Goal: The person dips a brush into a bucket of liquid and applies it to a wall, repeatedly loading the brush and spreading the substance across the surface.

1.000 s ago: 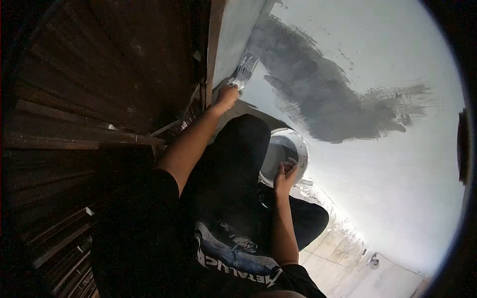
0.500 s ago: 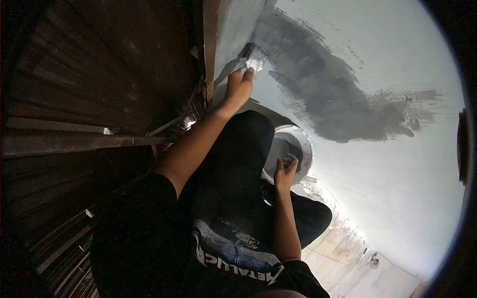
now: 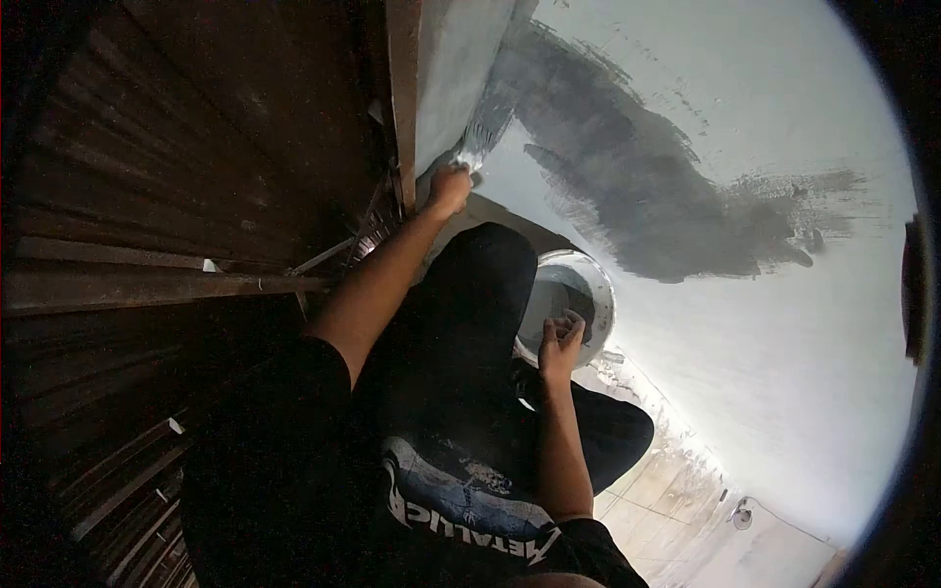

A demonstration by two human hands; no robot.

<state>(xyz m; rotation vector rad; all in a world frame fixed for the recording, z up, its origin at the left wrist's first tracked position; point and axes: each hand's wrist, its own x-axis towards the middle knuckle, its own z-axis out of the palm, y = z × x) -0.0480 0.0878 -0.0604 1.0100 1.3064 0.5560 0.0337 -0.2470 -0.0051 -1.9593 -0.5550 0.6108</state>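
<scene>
My left hand (image 3: 451, 188) is closed around a paintbrush, its pale, bright bristle end (image 3: 472, 157) pressed low in the corner between two walls. Fresh grey streaks run just above the brush. Part of its handle is hidden in my fist. A broad patch of grey coating (image 3: 627, 167) with ragged edges spreads over the pale wall to the right. My right hand (image 3: 562, 343) hangs over the near side of a round white bucket (image 3: 606, 304), fingers loosely curled and apart, with nothing visible in them. Grey mix (image 3: 542, 306) lies inside the bucket.
Dark corrugated metal sheeting (image 3: 196, 167) with a horizontal bar (image 3: 147, 285) stands close on my left, beside an upright post (image 3: 404, 98). My bent knees (image 3: 485, 260) flank the bucket. Stained floor tiles (image 3: 647, 510) and a small round object (image 3: 741, 517) lie at lower right.
My left hand has moved down and left with the brush, leaving grey streaks in the corner. My right hand has stayed over the bucket.
</scene>
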